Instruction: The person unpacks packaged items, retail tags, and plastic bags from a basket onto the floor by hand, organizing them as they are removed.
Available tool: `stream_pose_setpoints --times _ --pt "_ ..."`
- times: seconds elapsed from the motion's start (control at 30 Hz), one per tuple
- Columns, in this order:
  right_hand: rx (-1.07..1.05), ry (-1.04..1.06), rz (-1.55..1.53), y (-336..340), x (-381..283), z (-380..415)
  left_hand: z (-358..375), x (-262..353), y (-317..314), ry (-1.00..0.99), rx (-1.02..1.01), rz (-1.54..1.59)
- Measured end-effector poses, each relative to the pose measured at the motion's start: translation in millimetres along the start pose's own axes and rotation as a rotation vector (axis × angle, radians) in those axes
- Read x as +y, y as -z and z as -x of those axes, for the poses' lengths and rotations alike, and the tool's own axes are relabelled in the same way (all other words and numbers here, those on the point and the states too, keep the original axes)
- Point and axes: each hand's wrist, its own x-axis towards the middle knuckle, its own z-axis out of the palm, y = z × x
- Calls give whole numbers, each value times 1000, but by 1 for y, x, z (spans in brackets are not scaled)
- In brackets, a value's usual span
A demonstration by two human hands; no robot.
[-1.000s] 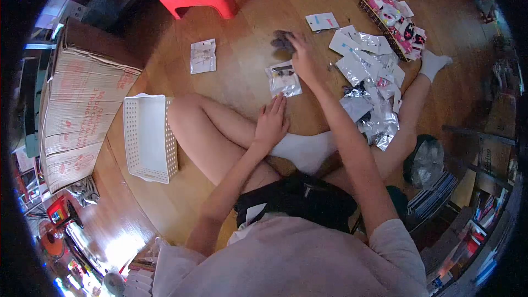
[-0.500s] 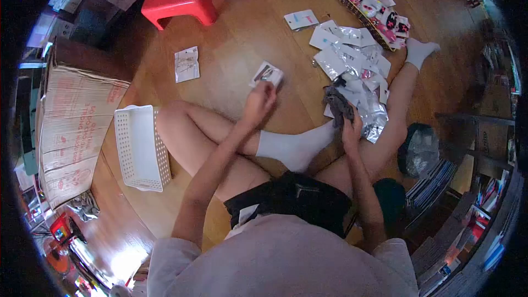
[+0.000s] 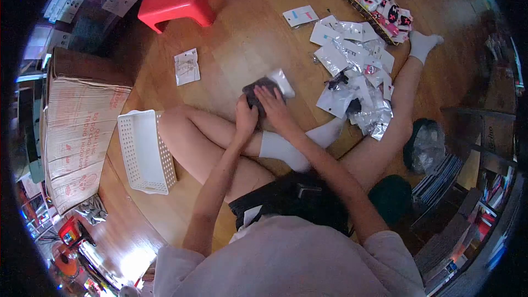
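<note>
Both my hands are together over the floor in front of my crossed leg. My left hand (image 3: pixel 247 114) has its fingers closed on the near left edge of a dark grey cloth item (image 3: pixel 257 89). My right hand (image 3: pixel 273 109) lies flat on that cloth with its fingers stretched out. A shiny white packet (image 3: pixel 282 82) sticks out beyond the cloth on its right side. To the right, a loose pile of white and clear plastic packets (image 3: pixel 352 58) spreads between my legs. One flat packet (image 3: pixel 187 67) lies alone at the left.
A white perforated basket (image 3: pixel 146 151) stands by my left knee, beside a cardboard box (image 3: pixel 82 137). A red stool (image 3: pixel 179 0) is at the upper left. A woven basket of pink and black items (image 3: pixel 379 8) stands at the upper right.
My right hand has moved left from the packet pile with the dark cloth, which now lies against the white packet. My left hand has shifted slightly left and nearer to me.
</note>
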Motion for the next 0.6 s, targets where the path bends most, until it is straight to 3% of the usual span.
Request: stream_pose_setpoints --times 0.13,0.3,0.37,0.47,0.57,0.6 --pt "-15 2 217 -3 39 -29 -7 18 1 186 -140 17" --pt "49 -51 20 29 68 -45 -13 32 6 247 -126 192" --pt "55 -54 -109 34 66 -41 -17 34 2 28 -82 212" --pt "171 -205 -668 16 71 -26 -14 41 0 -211 -99 107" --pt "290 -771 -535 46 62 -25 -15 45 1 -316 -184 21" --pt "387 -676 -524 59 63 -30 -16 46 1 -337 -218 8"
